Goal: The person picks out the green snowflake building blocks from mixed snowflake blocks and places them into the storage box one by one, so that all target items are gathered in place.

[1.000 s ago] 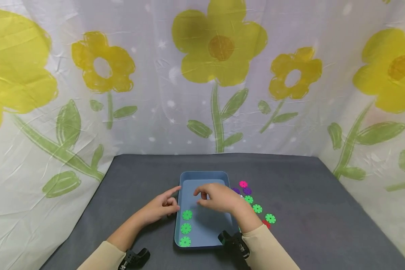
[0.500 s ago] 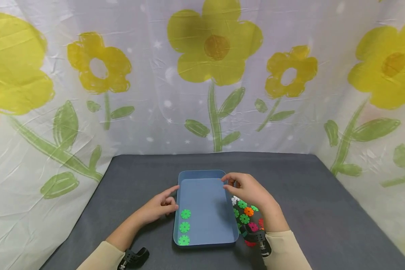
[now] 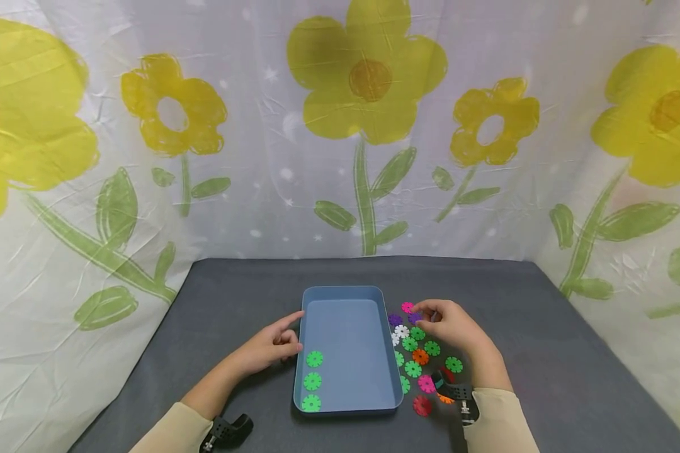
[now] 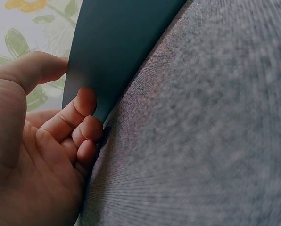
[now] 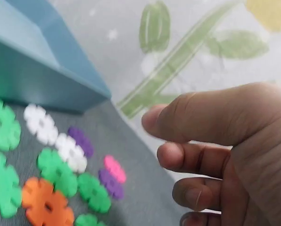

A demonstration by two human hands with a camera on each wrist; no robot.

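Starting at the left: a pale sleeve (image 3: 172,431) is lying over the worktop (image 3: 487,292) toward its left edge, with a black wrist camera (image 3: 226,433) strapped at its cuff. The left hand (image 3: 269,345) is resting against the left side of the blue tray (image 3: 342,293), index fingertip and thumb tip touching it well apart, the other fingers curling beside its outer wall; this grip is spreading along the side rather than pinching anything. The tray is lying flat near the middle of the worktop, its far rim facing the worktop's far edge, where a flower-printed curtain (image 3: 255,126) is hanging. Inside it, three green discs (image 3: 312,381) are lining up along the left wall, the nearest sitting in the near-left corner. Just off the tray's right edge, loose notched discs are lying scattered: white discs (image 3: 402,331), purple discs (image 3: 395,319), a second lot of green discs (image 3: 432,348), an orange disc (image 3: 420,357), pink discs (image 3: 427,383) and a red disc (image 3: 422,406). Farthest right, the right hand (image 3: 456,327) is hovering over the far end of the scatter; its grip is holding nothing, thumb and fingers staying apart. Fingertip contact there: cannot tell.
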